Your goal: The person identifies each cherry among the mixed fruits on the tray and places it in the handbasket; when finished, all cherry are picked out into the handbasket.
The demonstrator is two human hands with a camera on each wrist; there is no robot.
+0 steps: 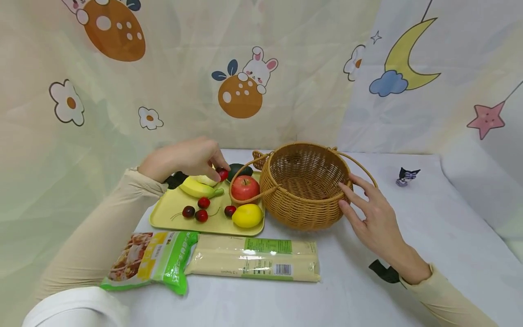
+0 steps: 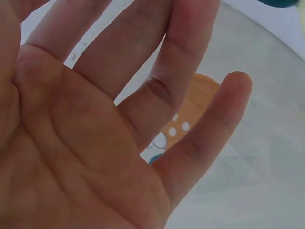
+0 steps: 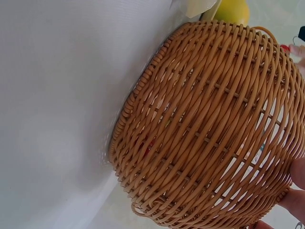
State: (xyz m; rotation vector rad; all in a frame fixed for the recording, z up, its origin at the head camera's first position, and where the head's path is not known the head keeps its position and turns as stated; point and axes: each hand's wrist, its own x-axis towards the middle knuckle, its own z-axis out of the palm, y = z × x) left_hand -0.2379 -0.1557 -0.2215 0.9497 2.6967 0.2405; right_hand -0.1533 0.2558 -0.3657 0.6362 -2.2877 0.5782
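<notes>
My left hand [image 1: 189, 156] reaches over the back of a yellow tray [image 1: 171, 218] and pinches a dark red cherry [image 1: 222, 174] between thumb and fingertips. The left wrist view shows the palm and spread fingers, with the cherry out of sight. To the right, a brown wicker basket [image 1: 304, 209] with two handles stands upright, nothing visible inside it. My right hand [image 1: 373, 218] holds its right rim with the fingertips. On the tray lie a banana [image 1: 195, 187], a red apple [image 1: 245, 188], a lemon [image 1: 247, 215], a dark green fruit [image 1: 240, 170] and several more cherries [image 1: 201, 215].
In front of the tray lie a green-edged food bag [image 1: 153, 259] and a long spaghetti pack [image 1: 255, 258]. A small dark figurine [image 1: 406, 176] stands at the back right of the white table [image 1: 347, 290]. A printed curtain [image 1: 302, 91] hangs behind.
</notes>
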